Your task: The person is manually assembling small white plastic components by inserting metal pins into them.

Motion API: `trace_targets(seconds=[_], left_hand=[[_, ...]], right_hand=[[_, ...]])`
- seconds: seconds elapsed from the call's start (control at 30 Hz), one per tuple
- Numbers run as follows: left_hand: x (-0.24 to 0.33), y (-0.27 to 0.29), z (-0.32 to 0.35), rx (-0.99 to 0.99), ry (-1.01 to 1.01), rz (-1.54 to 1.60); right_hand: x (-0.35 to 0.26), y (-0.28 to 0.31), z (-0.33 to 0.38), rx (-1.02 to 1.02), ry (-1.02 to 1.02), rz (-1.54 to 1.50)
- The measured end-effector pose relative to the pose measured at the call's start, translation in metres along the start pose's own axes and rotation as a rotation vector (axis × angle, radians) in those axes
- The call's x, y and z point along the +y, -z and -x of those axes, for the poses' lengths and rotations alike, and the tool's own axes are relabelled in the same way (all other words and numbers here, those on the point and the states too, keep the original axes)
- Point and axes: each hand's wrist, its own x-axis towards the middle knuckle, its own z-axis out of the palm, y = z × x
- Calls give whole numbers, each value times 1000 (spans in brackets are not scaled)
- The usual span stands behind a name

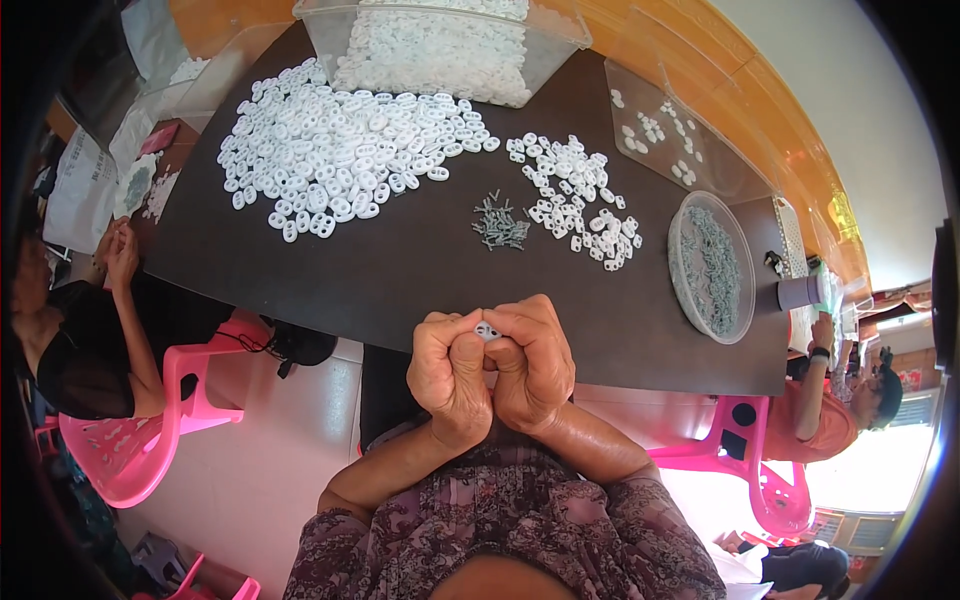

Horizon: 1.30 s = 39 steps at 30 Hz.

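Observation:
Close together at the table's near edge, my left hand (447,375) and my right hand (528,362) both pinch one small white oval plastic piece (487,330) with dark holes. Thumbs and forefingers press on it from either side; the other fingers are curled in. Beyond them lies a small heap of grey screws (500,222). To its right are loose small white rectangular pieces with holes (590,205). A large pile of white oval two-hole pieces (340,150) spreads over the far left of the table.
A clear bin (560,30) of white pieces stands at the back. A round clear tub (745,300) of grey screws is at the right, near a clear tray (640,85) with a few white pieces. People sit on pink chairs (150,460) at both sides of the dark table (330,285).

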Motion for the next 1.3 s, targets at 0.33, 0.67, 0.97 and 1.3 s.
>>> trace_targets(seconds=[0.33, 0.67, 0.97, 1.3], left_hand=[[4, -1, -7, -95, 15, 4], [-9, 12, -63, -334, -132, -546], [-26, -1, -83, -481, -322, -869], [-22, 6, -82, -498, -165, -782]], right_hand=[[3, 16, -6, 3, 13, 13], [78, 142, -134, 280, -136, 409], [185, 206, -220, 45, -168, 1000], [101, 116, -123, -175, 247, 515]])
